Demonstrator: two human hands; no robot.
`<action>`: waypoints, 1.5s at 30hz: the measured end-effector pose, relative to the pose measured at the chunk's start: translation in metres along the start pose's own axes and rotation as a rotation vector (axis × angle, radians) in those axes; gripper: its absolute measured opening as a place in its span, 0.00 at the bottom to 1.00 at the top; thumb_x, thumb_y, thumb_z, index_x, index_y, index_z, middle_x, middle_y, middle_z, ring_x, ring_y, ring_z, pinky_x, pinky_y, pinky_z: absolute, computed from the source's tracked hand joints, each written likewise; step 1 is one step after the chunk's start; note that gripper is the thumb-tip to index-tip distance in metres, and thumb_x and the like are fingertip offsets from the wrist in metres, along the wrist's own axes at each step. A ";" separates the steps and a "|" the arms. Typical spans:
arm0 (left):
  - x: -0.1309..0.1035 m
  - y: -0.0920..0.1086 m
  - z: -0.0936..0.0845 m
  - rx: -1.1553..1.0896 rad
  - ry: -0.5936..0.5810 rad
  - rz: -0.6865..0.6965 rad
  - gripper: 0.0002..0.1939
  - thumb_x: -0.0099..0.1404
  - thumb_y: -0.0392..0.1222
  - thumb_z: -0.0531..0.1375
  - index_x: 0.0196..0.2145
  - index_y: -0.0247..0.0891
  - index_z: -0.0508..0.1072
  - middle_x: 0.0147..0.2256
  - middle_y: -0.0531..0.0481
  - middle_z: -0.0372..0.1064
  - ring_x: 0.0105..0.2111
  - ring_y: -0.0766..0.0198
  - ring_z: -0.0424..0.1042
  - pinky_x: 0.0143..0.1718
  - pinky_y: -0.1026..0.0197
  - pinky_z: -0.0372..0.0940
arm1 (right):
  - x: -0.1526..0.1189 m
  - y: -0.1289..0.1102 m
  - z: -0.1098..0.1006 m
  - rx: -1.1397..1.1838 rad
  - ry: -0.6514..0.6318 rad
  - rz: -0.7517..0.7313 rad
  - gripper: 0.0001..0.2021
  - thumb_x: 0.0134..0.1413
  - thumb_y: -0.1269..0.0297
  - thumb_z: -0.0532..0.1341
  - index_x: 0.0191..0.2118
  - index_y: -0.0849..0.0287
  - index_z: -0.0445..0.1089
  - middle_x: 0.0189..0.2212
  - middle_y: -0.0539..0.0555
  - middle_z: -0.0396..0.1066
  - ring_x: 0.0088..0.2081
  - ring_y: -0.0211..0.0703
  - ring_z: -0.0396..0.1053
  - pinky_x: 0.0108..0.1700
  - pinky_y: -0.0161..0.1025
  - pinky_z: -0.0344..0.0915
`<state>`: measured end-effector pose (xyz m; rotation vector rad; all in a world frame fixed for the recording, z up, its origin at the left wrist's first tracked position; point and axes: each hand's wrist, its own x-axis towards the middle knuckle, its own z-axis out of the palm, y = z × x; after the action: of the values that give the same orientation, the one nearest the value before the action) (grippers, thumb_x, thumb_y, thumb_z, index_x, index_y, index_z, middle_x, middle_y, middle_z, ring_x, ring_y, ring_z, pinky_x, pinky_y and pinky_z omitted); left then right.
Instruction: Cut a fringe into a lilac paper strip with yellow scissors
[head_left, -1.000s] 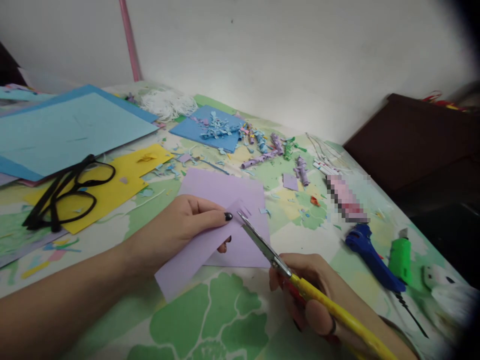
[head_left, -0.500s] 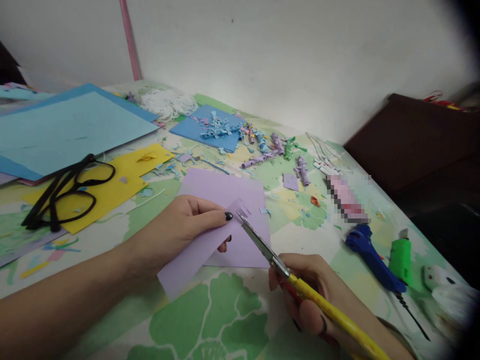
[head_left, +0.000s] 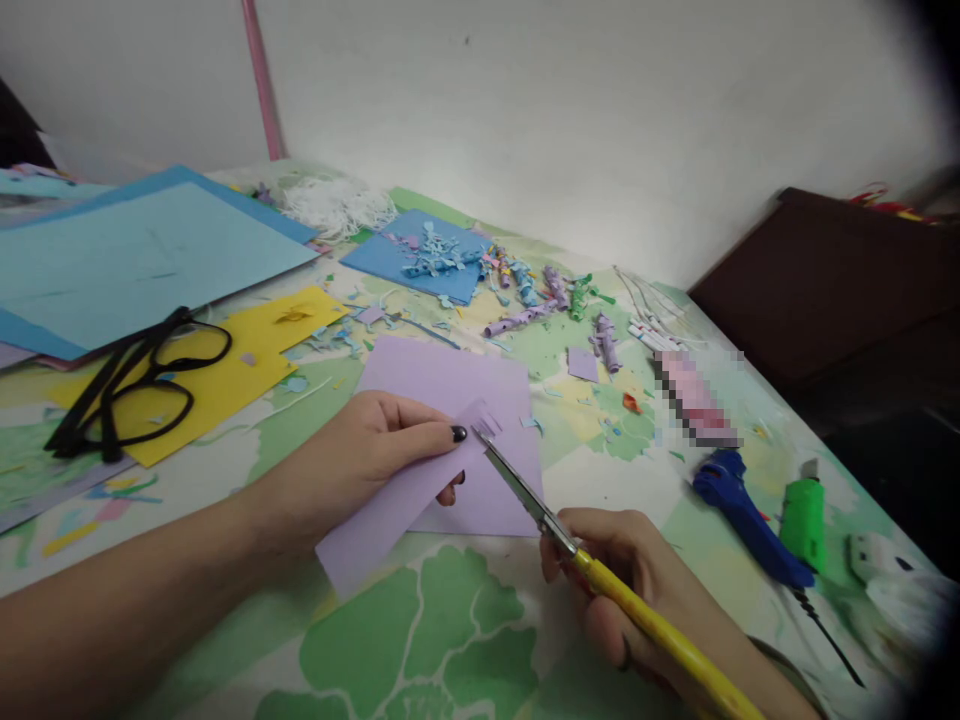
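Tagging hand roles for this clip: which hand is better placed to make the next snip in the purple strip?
Right, most likely. The right hand holds the scissors, blade tips at the slit end of the purple strip. The left hand is occupied pinching that strip.

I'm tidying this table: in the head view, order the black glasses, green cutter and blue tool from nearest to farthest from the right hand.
1. Blue tool, just right of the right hand.
2. Green cutter, farther right.
3. Black glasses, across on the table's left side.
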<state>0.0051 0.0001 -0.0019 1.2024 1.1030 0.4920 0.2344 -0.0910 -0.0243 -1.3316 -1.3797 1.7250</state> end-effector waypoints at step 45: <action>-0.002 0.000 0.001 0.023 -0.017 -0.005 0.17 0.60 0.45 0.58 0.16 0.36 0.73 0.16 0.54 0.68 0.15 0.73 0.58 0.17 0.70 0.50 | 0.002 -0.002 0.001 0.005 0.011 0.012 0.27 0.37 0.42 0.71 0.30 0.60 0.64 0.15 0.40 0.55 0.17 0.28 0.45 0.19 0.28 0.46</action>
<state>0.0048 -0.0023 -0.0009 1.2221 1.0992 0.4652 0.2327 -0.0894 -0.0235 -1.3470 -1.3630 1.7251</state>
